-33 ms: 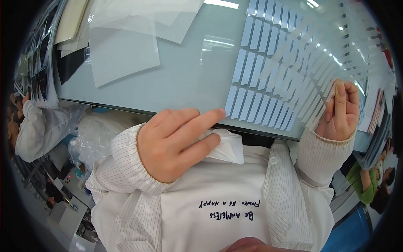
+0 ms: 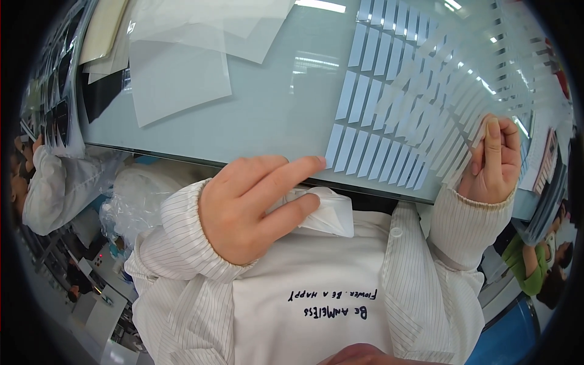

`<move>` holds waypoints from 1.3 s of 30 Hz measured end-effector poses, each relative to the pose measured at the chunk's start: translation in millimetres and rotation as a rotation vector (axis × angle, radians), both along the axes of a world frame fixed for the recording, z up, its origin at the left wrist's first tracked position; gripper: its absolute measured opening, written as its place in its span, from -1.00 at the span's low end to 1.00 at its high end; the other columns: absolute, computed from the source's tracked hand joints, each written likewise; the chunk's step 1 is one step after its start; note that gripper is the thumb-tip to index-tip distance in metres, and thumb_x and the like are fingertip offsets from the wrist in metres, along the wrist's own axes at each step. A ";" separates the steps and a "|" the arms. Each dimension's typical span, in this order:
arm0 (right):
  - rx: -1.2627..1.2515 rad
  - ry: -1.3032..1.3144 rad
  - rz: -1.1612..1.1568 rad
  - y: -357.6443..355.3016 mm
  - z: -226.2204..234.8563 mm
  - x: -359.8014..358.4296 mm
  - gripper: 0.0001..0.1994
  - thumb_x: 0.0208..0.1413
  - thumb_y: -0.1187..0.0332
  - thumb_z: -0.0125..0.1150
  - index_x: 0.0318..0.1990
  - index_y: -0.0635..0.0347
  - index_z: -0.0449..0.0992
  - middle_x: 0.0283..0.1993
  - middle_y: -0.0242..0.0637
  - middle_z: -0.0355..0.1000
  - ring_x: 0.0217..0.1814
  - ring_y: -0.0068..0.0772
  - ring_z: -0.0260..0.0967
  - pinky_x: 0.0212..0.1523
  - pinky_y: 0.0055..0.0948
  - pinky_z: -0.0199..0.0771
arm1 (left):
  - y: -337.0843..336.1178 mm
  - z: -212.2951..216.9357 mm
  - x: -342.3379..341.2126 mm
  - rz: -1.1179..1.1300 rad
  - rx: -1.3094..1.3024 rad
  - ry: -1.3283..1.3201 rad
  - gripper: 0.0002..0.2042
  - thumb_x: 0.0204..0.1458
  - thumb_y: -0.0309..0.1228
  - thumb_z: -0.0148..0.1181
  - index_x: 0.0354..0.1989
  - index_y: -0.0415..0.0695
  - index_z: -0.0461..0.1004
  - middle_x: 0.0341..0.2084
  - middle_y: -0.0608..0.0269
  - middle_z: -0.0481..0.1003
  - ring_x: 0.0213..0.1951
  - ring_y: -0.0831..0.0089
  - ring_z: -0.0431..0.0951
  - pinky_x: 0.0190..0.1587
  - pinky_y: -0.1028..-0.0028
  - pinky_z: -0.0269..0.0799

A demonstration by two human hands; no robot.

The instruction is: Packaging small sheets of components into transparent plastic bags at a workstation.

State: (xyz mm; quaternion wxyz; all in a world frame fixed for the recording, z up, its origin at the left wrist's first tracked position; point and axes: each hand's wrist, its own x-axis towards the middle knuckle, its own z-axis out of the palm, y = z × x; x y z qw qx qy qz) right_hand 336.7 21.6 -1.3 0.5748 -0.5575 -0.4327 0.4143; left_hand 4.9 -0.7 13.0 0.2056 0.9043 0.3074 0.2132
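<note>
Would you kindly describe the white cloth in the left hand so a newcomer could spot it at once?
Start at the glass table and follow its near edge to the left hand. Tucked under its fingers lies the crumpled white cloth. Unlike the flat translucent sheets and pale blue strips on the table, it is wadded and opaque.

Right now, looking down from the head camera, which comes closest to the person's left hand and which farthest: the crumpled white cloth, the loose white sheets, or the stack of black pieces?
1. Crumpled white cloth: tucked under the fingers of the left hand, at the table's near edge.
2. Loose white sheets: on the glass table, up and to the left.
3. Stack of black pieces: at the far left rim.
</note>
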 end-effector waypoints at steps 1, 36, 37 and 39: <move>0.000 0.002 0.007 0.0 0.0 -0.2 -0.91 0.35 0.48 0.07 -0.08 0.29 0.39 -0.19 -0.22 0.51 -0.67 -0.77 -0.01 -0.61 -0.74 -0.04 | 1.2 0.7 0.4 -0.002 0.000 0.001 -0.72 -0.27 -0.44 0.20 -0.30 -0.20 0.57 0.02 0.01 0.53 -0.20 0.25 0.52 -0.29 0.44 0.45; -0.117 -0.269 0.211 -9.6 15.6 -7.0 -0.88 0.29 0.46 0.19 -0.14 0.22 0.36 -0.25 -0.35 0.48 -0.53 -0.82 0.06 -0.50 -0.77 0.00 | -5.4 -12.1 -8.4 -0.076 0.230 0.017 -0.65 -0.34 -0.44 0.29 -0.26 -0.20 0.62 -0.06 0.21 0.60 -0.31 0.38 0.47 -0.35 0.51 0.32; -0.127 -0.266 0.207 -9.8 17.0 -7.8 -0.88 0.29 0.47 0.19 -0.14 0.22 0.36 -0.25 -0.34 0.49 -0.53 -0.82 0.06 -0.50 -0.77 0.00 | -5.4 -11.8 -8.2 -0.076 0.230 0.017 -0.65 -0.34 -0.44 0.29 -0.26 -0.20 0.62 -0.06 0.21 0.60 -0.31 0.38 0.47 -0.35 0.51 0.32; -0.136 -0.262 0.203 -9.7 16.8 -7.6 -0.88 0.29 0.47 0.19 -0.14 0.22 0.36 -0.25 -0.34 0.49 -0.54 -0.82 0.06 -0.50 -0.77 0.00 | -5.1 -10.4 -7.9 -0.075 0.219 0.017 -0.65 -0.34 -0.43 0.30 -0.25 -0.20 0.63 -0.07 0.21 0.60 -0.31 0.39 0.46 -0.37 0.51 0.30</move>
